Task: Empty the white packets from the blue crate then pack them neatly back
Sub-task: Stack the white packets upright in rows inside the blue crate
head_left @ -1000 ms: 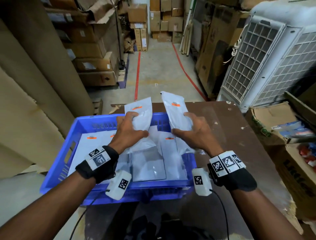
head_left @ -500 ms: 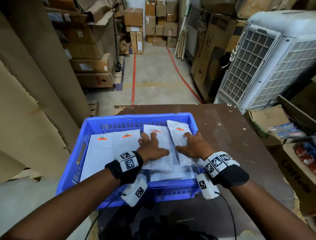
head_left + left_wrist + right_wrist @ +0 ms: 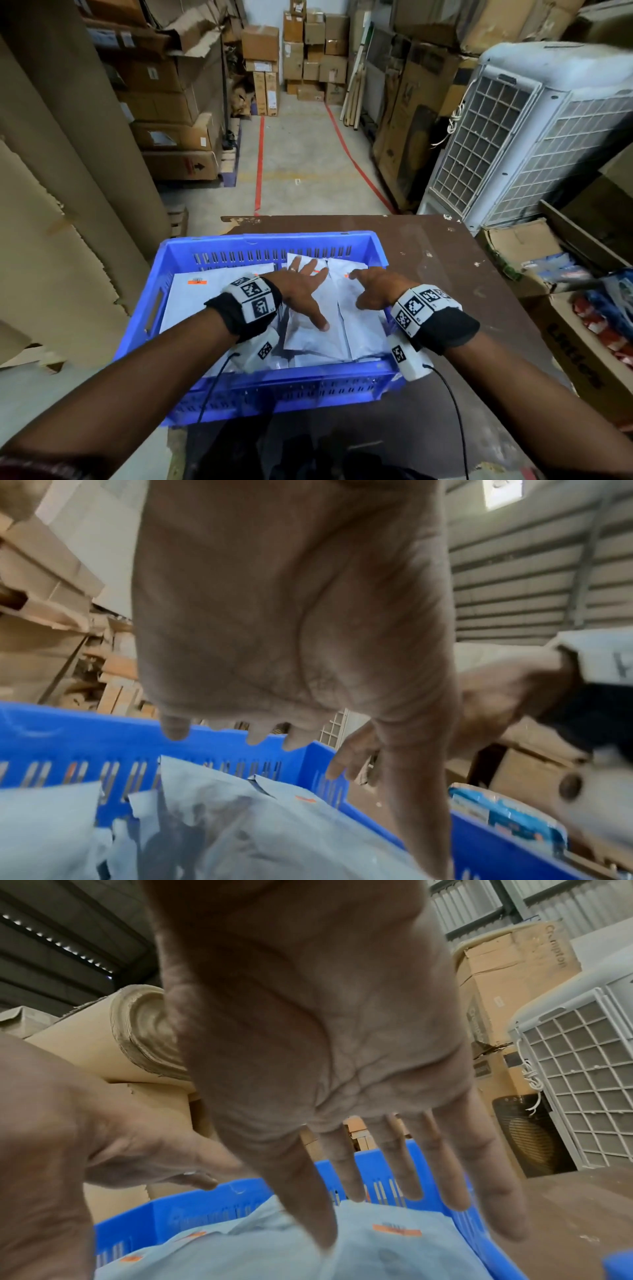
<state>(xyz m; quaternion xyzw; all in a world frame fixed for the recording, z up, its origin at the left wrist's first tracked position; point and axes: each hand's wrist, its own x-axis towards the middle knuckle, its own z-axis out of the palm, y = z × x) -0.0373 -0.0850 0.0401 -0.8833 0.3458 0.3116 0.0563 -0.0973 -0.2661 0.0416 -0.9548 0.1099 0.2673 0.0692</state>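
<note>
Lay flat inside the blue slotted plastic crate (image 3: 246,241): the white plastic packets (image 3: 359,318) with small orange labels, long axes running from near wall to far wall, labelled ends toward the far wall. Counted at least four label ends from the head view; exact number of packets could not be told, since several overlapped at the near wall. Stood on a dark brown scuffed wooden table (image 3: 445,260), long side across the view.

Hovered palm down over the middle packets: left hand (image 3: 301,287), fingers straight and spread, thumb tip on a packet, nothing gripped. Hung beside it over the right-hand packets: right hand (image 3: 376,287), fingers extended and loose, holding nothing; contact with the packets could not be told.

Around: a white air cooler with grid panels (image 3: 513,137) right of the table, an open cardboard box of blue and red packs (image 3: 582,274) below it, large rolls of brown corrugated cardboard (image 3: 51,171) on the left, stacked cardboard cartons (image 3: 308,51) along the aisle.
</note>
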